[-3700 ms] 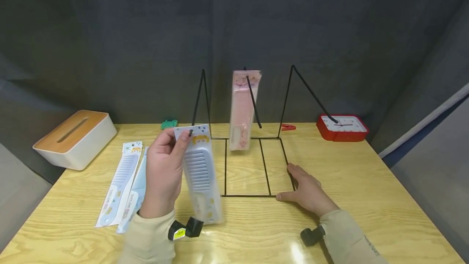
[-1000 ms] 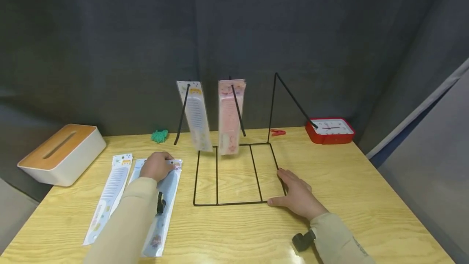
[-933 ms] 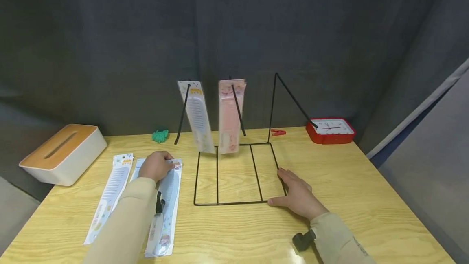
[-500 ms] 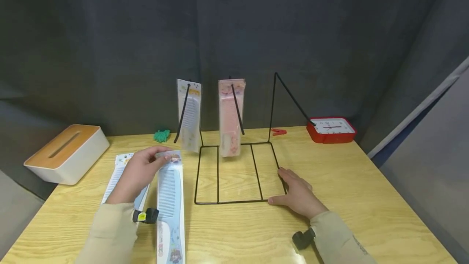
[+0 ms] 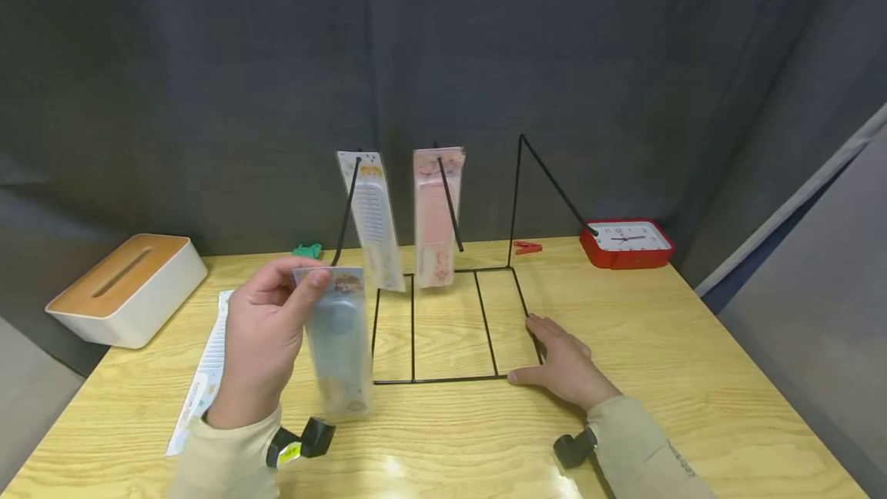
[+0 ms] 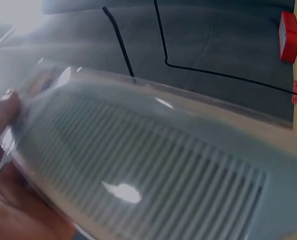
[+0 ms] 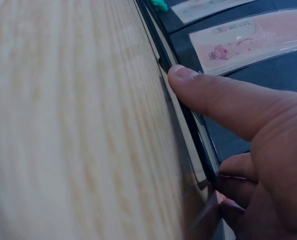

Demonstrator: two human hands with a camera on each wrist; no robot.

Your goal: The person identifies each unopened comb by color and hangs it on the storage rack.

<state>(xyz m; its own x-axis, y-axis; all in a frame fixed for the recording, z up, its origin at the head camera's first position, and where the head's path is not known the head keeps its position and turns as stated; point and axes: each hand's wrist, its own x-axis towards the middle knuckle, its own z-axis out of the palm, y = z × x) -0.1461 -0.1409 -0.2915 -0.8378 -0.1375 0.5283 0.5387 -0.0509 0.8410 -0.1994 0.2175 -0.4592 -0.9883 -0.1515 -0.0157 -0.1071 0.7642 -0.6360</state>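
Nearest, at seven o'clock, a packaged blue comb (image 5: 336, 345) is held above the table (image 5: 693, 376) by the left hand (image 5: 259, 341), thumb and fingers pinched on its top end. Light, thin, glossy wrap: judged slippery and flexible; best gripped at the card header. At five o'clock the right hand (image 5: 564, 364) is laid flat, fingers relaxed, on the wire rack (image 5: 457, 326) base corner. Farther, at twelve o'clock, a blue comb pack (image 5: 370, 218) and a pink pack (image 5: 435, 214) are hung on the prongs. Comb detail is blurred; the header hole cannot be made out.
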